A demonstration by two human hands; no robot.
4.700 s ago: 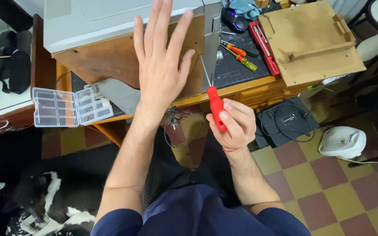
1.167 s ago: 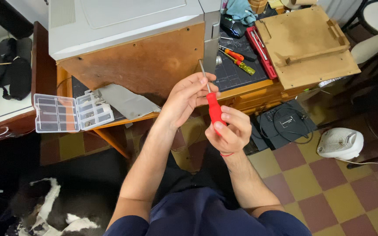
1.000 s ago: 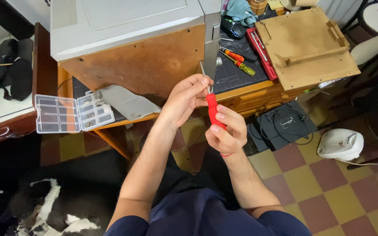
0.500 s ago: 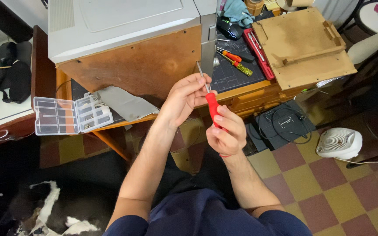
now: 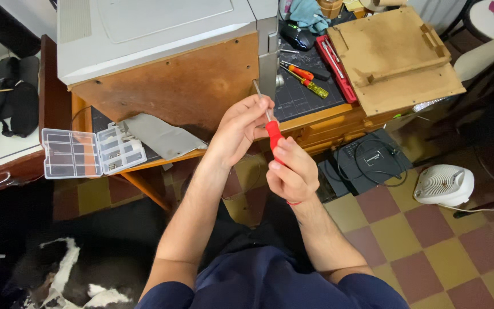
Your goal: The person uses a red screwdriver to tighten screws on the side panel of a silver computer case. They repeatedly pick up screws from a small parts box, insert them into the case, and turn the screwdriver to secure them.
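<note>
My right hand (image 5: 293, 171) is closed around the red handle of a screwdriver (image 5: 274, 135), whose thin metal shaft points up toward the wooden side of a grey appliance (image 5: 161, 34). My left hand (image 5: 242, 125) pinches the shaft just above the handle with its fingertips. Both hands hover over the front edge of the wooden desk (image 5: 315, 117). The screwdriver's tip sits close to the grey corner of the appliance; I cannot tell whether it touches.
A clear compartment box (image 5: 91, 151) lies open at the desk's left, beside a grey metal plate (image 5: 161, 136). Several screwdrivers (image 5: 307, 79) and a red tool case (image 5: 335, 67) lie on a dark mat. A wooden panel (image 5: 393, 57) is at right; a white fan heater (image 5: 444, 184) and a dog (image 5: 58, 274) are on the floor.
My left hand, earlier raised flat and open, has come down onto the screwdriver's shaft. Over the last second both hands have barely shifted.
</note>
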